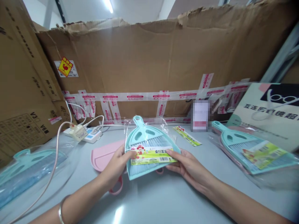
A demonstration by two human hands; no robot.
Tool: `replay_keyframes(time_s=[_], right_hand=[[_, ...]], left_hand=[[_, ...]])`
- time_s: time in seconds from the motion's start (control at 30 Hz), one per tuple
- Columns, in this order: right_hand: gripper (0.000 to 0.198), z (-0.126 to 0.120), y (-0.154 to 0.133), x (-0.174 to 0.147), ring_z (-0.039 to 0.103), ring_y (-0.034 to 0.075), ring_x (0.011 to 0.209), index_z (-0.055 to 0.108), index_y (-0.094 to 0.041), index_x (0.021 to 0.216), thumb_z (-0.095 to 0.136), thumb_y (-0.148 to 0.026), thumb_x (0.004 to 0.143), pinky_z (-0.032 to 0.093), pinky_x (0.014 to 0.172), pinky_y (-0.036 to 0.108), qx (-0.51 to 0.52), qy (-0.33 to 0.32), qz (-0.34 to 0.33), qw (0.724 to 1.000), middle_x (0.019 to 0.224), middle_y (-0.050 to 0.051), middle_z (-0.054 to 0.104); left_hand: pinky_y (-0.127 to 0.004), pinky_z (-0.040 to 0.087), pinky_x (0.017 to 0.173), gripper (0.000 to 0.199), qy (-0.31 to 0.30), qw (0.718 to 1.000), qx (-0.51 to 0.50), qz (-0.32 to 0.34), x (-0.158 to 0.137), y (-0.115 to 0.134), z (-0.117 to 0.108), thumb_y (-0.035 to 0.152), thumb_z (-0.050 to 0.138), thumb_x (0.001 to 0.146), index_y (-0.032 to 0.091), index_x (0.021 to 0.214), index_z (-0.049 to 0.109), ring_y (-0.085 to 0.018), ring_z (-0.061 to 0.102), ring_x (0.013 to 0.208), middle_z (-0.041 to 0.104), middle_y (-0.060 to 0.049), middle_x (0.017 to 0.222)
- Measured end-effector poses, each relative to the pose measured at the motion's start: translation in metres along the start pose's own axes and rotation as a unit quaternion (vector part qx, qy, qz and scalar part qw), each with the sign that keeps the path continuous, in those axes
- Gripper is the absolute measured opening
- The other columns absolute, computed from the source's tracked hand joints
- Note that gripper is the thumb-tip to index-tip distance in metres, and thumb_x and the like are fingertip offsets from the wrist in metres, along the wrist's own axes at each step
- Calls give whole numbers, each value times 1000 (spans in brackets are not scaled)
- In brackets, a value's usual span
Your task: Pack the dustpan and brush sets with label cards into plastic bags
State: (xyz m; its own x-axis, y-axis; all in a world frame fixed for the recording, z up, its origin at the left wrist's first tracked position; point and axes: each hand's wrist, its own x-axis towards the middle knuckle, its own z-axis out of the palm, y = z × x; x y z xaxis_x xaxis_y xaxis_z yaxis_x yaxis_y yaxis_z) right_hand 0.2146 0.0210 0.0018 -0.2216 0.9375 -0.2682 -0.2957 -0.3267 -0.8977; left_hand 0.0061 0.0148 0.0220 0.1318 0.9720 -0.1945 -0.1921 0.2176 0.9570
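Between them, my left hand and my right hand grip a light blue dustpan by its two sides, handle pointing away. Bristles of a brush show inside the pan, and clear plastic wrap stands out around the handle. Both thumbs press on a green and yellow label card across its front. Behind my left hand lies a pink dustpan on the table, partly hidden. Pink handle loops show below the blue pan.
Wrapped blue dustpan sets lie at the left and at the right. A loose label card lies behind my right hand. A power strip with a charger and white cables sits back left. Large cardboard boxes wall the back.
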Motion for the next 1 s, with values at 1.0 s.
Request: replay_keyframes(time_s=[1.0], right_hand=[[15,-2,-2,-1,67,14,64,63,-10,81,68,-20,69,55,63,21,44,7,-11,999,74,8,71]], left_hand=[[-27,49,81,48,-103,994,48,-2,4,11,-9,17,70,67,13,112,55,-19,63,91,66,-11,106]])
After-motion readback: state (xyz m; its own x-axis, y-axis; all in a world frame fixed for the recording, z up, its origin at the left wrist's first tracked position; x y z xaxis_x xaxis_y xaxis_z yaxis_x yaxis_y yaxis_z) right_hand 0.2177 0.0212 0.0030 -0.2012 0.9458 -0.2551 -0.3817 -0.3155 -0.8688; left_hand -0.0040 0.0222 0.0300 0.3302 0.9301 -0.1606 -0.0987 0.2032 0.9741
